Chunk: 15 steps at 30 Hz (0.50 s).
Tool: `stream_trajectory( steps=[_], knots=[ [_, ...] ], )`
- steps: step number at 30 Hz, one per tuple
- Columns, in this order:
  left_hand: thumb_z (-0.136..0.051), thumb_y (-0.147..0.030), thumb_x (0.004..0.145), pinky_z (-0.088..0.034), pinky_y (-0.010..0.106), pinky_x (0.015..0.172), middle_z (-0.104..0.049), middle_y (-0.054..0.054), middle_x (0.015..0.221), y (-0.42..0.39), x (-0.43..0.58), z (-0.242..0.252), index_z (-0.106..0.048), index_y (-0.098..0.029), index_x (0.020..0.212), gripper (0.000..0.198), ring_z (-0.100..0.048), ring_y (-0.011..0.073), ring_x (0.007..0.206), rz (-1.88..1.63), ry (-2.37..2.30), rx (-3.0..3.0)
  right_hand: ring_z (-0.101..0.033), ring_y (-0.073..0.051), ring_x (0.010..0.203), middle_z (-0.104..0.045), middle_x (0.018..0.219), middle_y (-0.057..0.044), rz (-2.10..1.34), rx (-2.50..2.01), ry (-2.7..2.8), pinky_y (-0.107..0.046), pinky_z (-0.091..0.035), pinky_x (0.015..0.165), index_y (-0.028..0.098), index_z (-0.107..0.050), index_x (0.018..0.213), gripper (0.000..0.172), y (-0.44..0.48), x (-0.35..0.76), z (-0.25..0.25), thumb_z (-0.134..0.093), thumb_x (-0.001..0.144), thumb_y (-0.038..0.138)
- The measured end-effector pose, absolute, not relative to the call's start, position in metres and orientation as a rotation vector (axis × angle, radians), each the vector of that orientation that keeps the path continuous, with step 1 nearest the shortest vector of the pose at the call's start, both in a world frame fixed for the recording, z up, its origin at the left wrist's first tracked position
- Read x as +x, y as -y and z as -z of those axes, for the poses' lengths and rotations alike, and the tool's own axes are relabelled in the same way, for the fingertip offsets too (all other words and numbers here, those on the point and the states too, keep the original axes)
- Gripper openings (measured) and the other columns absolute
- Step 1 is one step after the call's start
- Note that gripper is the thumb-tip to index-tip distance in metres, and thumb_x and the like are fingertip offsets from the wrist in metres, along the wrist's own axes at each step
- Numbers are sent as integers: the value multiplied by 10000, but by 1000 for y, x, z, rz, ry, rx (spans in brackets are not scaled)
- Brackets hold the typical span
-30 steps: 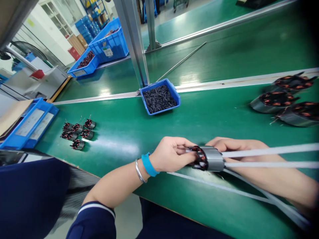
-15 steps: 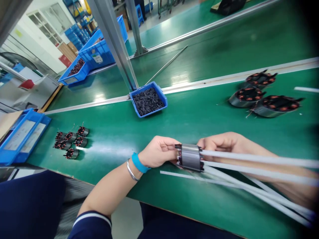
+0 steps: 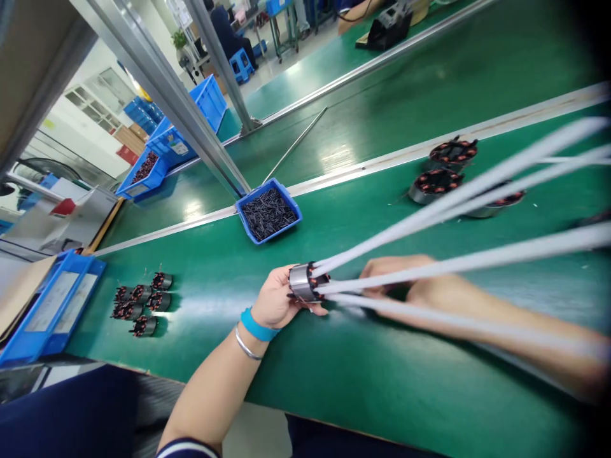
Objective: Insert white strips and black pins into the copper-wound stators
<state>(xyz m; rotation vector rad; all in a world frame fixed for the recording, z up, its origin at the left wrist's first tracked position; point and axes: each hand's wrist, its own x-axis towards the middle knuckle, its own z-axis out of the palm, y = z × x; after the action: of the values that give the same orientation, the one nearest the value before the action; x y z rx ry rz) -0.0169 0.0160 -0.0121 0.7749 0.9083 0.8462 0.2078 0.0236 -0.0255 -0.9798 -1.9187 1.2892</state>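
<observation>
My left hand [image 3: 277, 299], with a blue band and a silver bangle at the wrist, is closed around a motor stator [image 3: 301, 283]. The stator has a grey metal ring, copper windings and black end parts. Several long white strips [image 3: 405, 270] stick out of its right end and fan out towards the right edge. Behind these strips, to the right of the stator and apart from it, is my right hand [image 3: 405, 283]. Its fingers are curled together and somewhat blurred; what they hold, if anything, is hidden.
More stators [image 3: 439, 181] stand at the right, partly behind the strips. Another group of stators [image 3: 143, 299] is at the left. A blue bin [image 3: 298, 219] of small black pieces sits by the metal post [image 3: 191, 114]. Blue trays [image 3: 62, 305] lie far left; a thin rod [image 3: 296, 143] lies behind.
The stator has moved left in my left hand and turned, its strips swinging upward on the right. My right hand has come away from the stator. The view has shifted.
</observation>
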Motion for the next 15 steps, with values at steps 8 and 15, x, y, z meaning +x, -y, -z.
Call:
stream_trajectory(
  steps=[8,15],
  knots=[
    [-809,-197,619,-555,241,439,-721,67,714,-14,-12,16,-655,-123,918,344,-688,195,562,-804,-832,781,-464,-115,526,-548,621,-15,-1447,-976,1855,-248,-349,459,163,-632,699,279,-38,234,-2,-646,763,434],
    [-745,-205,649,-573,275,476,-750,84,789,-11,-8,11,-723,-131,961,321,-698,207,556,-779,-803,749,-412,-118,538,-480,598,11,-1487,-960,1790,-253,-348,484,206,-571,641,192,-19,226,1,-628,762,345]
  ],
)
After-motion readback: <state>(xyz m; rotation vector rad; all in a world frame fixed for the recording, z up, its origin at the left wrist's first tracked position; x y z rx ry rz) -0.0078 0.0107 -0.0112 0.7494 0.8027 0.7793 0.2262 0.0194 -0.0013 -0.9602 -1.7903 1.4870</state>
